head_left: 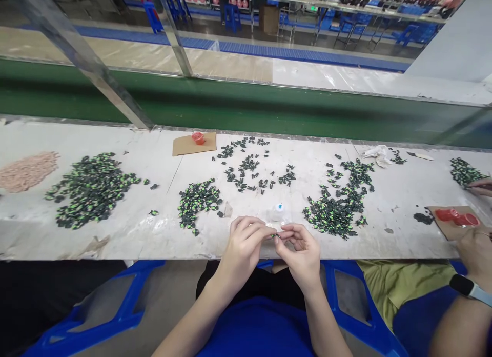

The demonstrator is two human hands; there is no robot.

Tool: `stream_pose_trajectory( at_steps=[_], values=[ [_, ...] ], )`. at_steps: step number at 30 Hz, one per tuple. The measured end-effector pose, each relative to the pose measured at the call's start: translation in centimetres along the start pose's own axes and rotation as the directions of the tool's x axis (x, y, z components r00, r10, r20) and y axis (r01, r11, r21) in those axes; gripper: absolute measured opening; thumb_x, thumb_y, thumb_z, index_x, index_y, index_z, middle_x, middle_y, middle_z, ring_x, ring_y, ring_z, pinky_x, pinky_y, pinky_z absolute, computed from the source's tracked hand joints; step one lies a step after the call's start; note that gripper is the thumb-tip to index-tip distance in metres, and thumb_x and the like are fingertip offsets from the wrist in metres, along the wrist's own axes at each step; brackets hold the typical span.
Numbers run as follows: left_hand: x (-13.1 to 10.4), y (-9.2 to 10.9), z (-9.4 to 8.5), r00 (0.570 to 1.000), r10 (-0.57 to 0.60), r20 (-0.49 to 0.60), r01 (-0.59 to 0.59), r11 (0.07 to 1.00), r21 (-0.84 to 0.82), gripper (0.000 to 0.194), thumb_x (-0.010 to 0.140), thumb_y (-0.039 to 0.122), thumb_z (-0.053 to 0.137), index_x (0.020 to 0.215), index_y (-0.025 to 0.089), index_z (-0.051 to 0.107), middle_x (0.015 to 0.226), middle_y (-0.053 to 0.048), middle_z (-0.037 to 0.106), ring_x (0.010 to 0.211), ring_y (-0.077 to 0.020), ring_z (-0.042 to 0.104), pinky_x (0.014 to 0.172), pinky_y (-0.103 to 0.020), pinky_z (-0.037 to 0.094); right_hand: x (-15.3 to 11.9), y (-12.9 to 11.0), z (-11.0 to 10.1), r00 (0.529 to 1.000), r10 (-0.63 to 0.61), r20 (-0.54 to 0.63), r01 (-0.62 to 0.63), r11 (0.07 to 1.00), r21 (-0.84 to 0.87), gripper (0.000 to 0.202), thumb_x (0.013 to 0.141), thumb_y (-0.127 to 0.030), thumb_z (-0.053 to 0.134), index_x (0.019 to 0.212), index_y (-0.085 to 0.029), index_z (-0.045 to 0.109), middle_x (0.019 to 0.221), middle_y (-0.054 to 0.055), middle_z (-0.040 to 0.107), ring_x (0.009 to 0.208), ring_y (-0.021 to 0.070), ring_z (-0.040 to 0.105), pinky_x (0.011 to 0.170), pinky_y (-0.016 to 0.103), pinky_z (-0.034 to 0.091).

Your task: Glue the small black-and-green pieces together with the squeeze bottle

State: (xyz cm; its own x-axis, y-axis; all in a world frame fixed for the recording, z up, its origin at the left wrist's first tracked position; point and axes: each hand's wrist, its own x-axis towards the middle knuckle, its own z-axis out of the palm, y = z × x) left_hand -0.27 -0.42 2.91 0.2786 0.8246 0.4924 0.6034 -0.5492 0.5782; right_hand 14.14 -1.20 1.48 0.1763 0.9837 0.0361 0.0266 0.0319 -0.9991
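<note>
Just above the table's front edge, my left hand [248, 241] and my right hand [302, 249] meet fingertip to fingertip. Between them they pinch a small black-and-green part [275, 235], mostly covered by the fingers. Behind the hands stands a small clear bottle [279, 211] with a blue tip. To the left lies a pile of black-and-green parts [198, 200], and a larger pile of similar parts [332, 213] is on the right. Farther back, small loose black pieces [248, 164] are scattered.
A red cup [198, 138] sits on cardboard [180, 145] at the back. Farther left are another black-and-green pile [96, 193] and a pinkish pile [28, 171]. On the right, a co-worker's hand [476, 249] is beside red containers [467, 220]. A green barrier [246, 111] runs behind the table.
</note>
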Motion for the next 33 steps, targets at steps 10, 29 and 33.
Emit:
stream_pose_trajectory(
  at_steps=[10,29,33],
  values=[
    [-1.3,-1.4,0.3,0.999,-0.048,0.026,0.050,0.994,-0.097,0.030,0.091,0.014,0.048,0.117,0.024,0.061,0.095,-0.006,0.073,0.099,-0.0216,0.063,0.085,-0.037,0.051,0.7,0.3,-2.1,0.983,-0.150,0.104,0.169,0.962,-0.216,0.010,0.071,-0.020,0.067,0.080,-0.020,0.067,0.069,0.002,0.070,0.060,0.0150,0.066,0.060,0.027,0.058],
    [-4.8,-6.4,-2.3,0.981,-0.111,0.160,0.059,0.954,0.294,0.037,0.087,0.004,0.045,0.099,0.029,0.069,0.099,-0.005,0.072,0.117,-0.0293,0.052,0.094,-0.050,0.037,4.5,2.3,-1.5,0.888,-0.395,0.235,0.431,0.543,-0.721,0.047,0.080,-0.044,0.067,0.121,-0.024,0.055,0.122,0.013,0.057,0.125,0.0356,0.037,0.102,0.059,0.036],
    [-3.9,-5.9,-1.3,0.987,-0.126,0.100,0.097,0.961,0.259,0.021,0.088,0.011,0.052,0.092,0.025,0.068,0.090,-0.005,0.070,0.110,-0.0282,0.055,0.091,-0.045,0.040,4.6,2.4,-1.1,0.907,-0.351,0.233,0.419,0.687,-0.594,0.024,0.084,-0.036,0.063,0.101,-0.022,0.056,0.121,0.013,0.061,0.131,0.0324,0.037,0.104,0.056,0.037]
  ],
)
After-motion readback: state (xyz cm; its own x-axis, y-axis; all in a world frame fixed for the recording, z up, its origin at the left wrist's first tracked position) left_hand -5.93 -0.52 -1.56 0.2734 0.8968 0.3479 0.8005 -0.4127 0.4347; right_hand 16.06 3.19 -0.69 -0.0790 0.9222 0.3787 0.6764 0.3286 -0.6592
